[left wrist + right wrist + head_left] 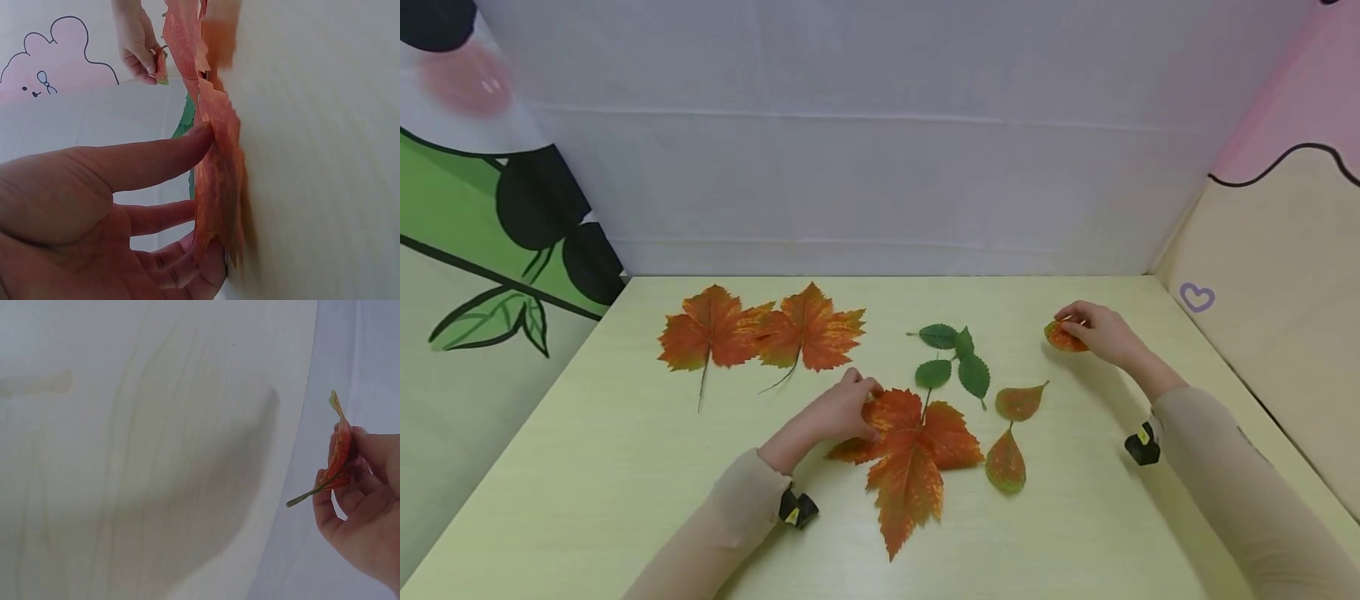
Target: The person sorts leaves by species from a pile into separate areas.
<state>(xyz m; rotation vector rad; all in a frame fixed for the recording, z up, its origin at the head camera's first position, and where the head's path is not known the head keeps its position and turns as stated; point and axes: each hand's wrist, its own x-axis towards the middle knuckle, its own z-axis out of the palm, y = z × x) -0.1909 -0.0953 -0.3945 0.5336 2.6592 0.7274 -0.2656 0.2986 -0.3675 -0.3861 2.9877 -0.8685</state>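
Note:
My left hand [848, 408] pinches a lobe of a large orange-red maple leaf [910, 467] near the middle of the table. In the left wrist view, the thumb presses one face of this leaf [219, 169] and fingers lie behind it. Over the table's far right, my right hand [1099, 332] holds a small red-orange leaf [1063, 337] with a greenish edge. The right wrist view shows that small leaf [337, 453] between thumb and fingers, a thin stem sticking out. Two small orange-green leaves [1019, 403] lie between the hands, by the maple leaf's right side.
Two more maple leaves [711, 329] overlap at the back left of the table [587, 467], stems toward me. A sprig of green leaves [973, 375] lies just behind the held maple leaf. A pale wall [880, 183] stands at the far edge, with painted panels on both sides.

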